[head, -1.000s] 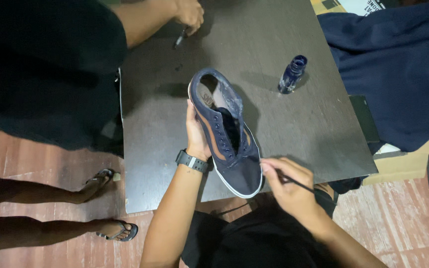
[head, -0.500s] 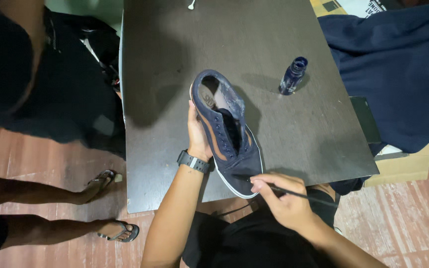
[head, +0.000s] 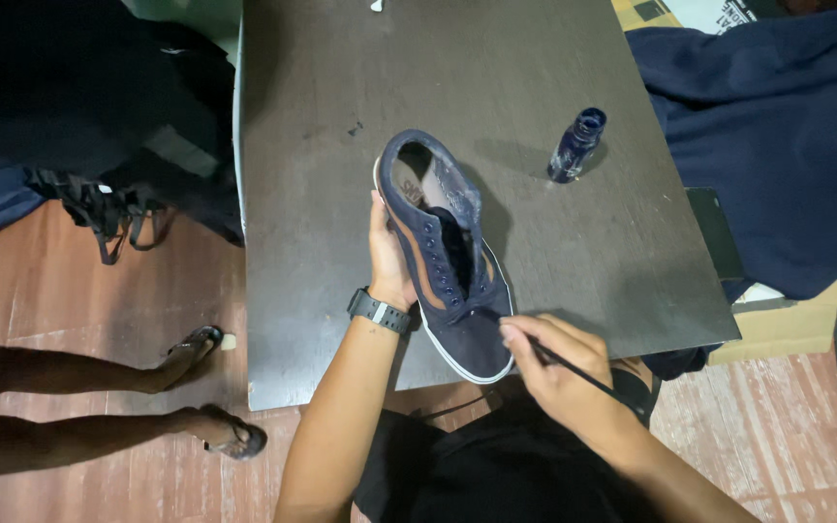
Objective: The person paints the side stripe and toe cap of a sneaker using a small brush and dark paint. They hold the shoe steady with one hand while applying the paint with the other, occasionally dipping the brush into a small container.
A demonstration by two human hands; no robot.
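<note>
At the far left, on the reddish wooden plank floor (head: 79, 291), another person's two bare legs stretch in from the edge, the feet in dark flip-flop sandals (head: 207, 387), and above them a heap of black bags with dangling straps (head: 99, 126) lies against the side of the table. Next comes the dark, scuffed rectangular surface (head: 322, 194), which fills the middle of the view. The left hand (head: 387, 254), with a black wristwatch (head: 378, 311) on its wrist, presses against the left side of a navy-blue canvas sneaker with a brown side stripe and white sole (head: 448, 261); its fingers are wrapped on the shoe's side, steadying it. The sneaker lies on the surface near its front edge, heel away from the person and toe pointing toward them, its opening facing up and no laces in the eyelets. At the toe end, the right hand (head: 554, 373) has its fingers pinched narrowly around a thin dark brush-like stick (head: 573, 368), whose tip meets the sneaker's toe area. Farther right and toward the back, well apart from the shoe, a small dark-blue bottle (head: 575, 145) stands on the surface. Beyond the right edge, a large navy-blue cloth (head: 787, 145) is draped over something, with a brown cardboard box (head: 777, 329) below it.
</note>
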